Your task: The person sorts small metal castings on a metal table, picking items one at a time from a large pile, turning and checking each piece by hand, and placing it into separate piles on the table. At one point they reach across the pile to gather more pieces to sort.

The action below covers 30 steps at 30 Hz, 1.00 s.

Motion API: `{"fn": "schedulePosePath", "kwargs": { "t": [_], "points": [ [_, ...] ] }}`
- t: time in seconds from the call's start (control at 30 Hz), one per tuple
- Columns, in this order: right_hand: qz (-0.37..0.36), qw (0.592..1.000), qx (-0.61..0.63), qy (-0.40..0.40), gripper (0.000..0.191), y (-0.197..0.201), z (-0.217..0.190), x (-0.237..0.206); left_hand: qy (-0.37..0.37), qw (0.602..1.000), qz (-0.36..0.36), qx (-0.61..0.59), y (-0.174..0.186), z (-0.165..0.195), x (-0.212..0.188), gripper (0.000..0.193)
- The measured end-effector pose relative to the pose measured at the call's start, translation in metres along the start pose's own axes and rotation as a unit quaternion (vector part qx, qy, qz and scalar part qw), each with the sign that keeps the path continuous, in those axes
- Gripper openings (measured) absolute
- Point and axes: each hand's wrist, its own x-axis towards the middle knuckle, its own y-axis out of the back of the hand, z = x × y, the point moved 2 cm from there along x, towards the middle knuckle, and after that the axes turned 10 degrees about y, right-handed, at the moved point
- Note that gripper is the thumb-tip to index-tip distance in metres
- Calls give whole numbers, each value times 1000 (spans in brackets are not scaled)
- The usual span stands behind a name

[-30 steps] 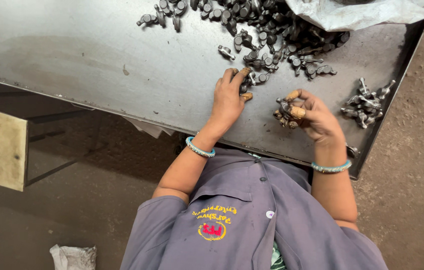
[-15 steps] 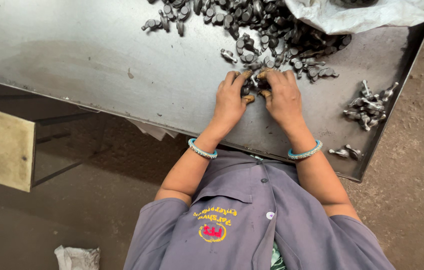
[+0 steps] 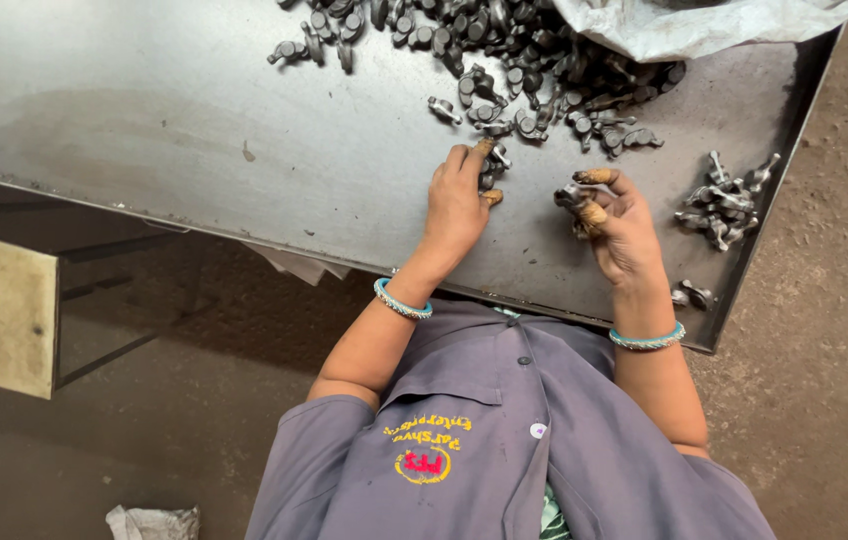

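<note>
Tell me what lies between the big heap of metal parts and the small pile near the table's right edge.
In the head view, only bare table separates the big heap from the small pile.

parts pile [image 3: 504, 50] and sack [image 3: 704, 25] cut off above

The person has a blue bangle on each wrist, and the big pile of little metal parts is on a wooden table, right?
Not quite. The table is grey metal, not wood, as the head view shows. The rest is right: a blue bangle sits on the left wrist and another on the right wrist, and the big pile of little metal parts lies on that table.
</note>
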Motion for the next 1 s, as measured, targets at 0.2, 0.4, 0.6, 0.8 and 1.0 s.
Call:
{"fn": "schedulePosePath", "kwargs": {
  "t": [0.2, 0.4, 0.6, 0.8, 1.0],
  "points": [
    [3, 996, 88, -29, 44, 9, 0, -8, -33, 999, -13, -8, -2, 11, -7, 61],
    [-15, 996, -71, -47, 34, 7, -5, -11, -36, 997, -66, -13, -12, 22, -14, 63],
    [-84, 962, -252, -55, 28, -10, -37, 9, -45, 997, -56, -25, -14, 17, -15, 64],
    [-97, 909, -354, 197, 40, -51, -38, 26, -50, 997, -42, -26, -14, 15, -13, 63],
    [10, 800, -578, 160, 24, -61, -16, 11, -45, 997, -41, -44, -12, 16, -14, 62]
  ]
}}
